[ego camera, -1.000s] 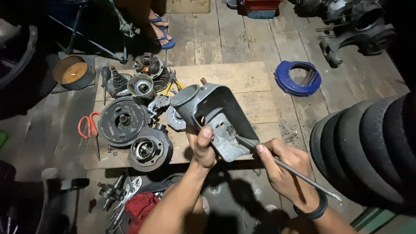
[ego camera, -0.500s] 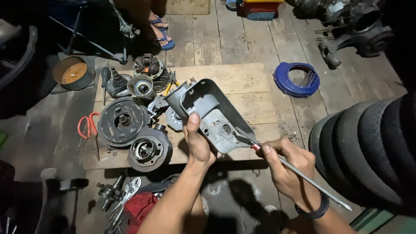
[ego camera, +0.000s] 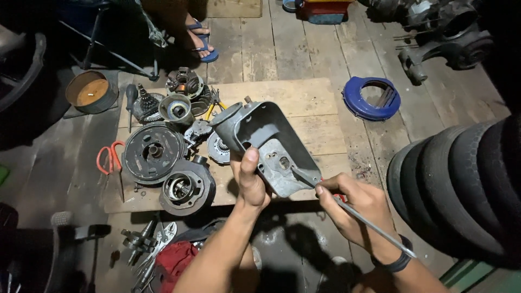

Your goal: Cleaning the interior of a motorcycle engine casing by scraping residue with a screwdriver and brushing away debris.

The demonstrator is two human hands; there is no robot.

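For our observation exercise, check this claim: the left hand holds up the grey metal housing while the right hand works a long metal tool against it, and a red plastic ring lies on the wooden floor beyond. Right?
Not quite. The plastic ring on the wooden floor is blue, not red, as the head view shows. The rest stands: left hand holds the grey metal housing, right hand works the long metal tool.
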